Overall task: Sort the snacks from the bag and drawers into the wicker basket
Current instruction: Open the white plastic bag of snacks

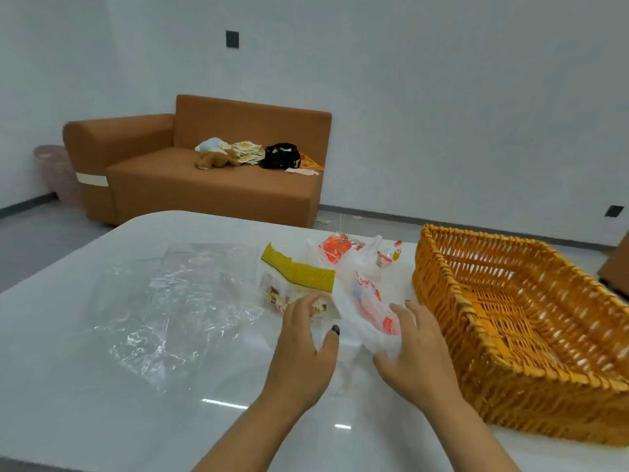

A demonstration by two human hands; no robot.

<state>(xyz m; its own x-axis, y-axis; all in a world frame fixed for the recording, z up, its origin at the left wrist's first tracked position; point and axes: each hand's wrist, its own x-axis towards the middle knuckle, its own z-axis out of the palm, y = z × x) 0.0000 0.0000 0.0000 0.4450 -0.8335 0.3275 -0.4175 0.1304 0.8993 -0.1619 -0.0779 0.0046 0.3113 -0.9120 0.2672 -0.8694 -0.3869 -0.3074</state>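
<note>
— Hands? Left (303,338) spread flat, fingertips on yellow-topped snack pack (295,284). Right (413,349) pinching white plastic bag (366,301).
— Where on table (85,386)? Bag just left of wicker basket (524,321); clear wrap (170,301) further left.

Wicker basket (439,281) wall blocks right – bare table (85,386) left, past clear plastic sheet (163,301).

Both forearms are bare, no sleeves showing; the left hand (304,345) has a dark-painted thumbnail
</note>
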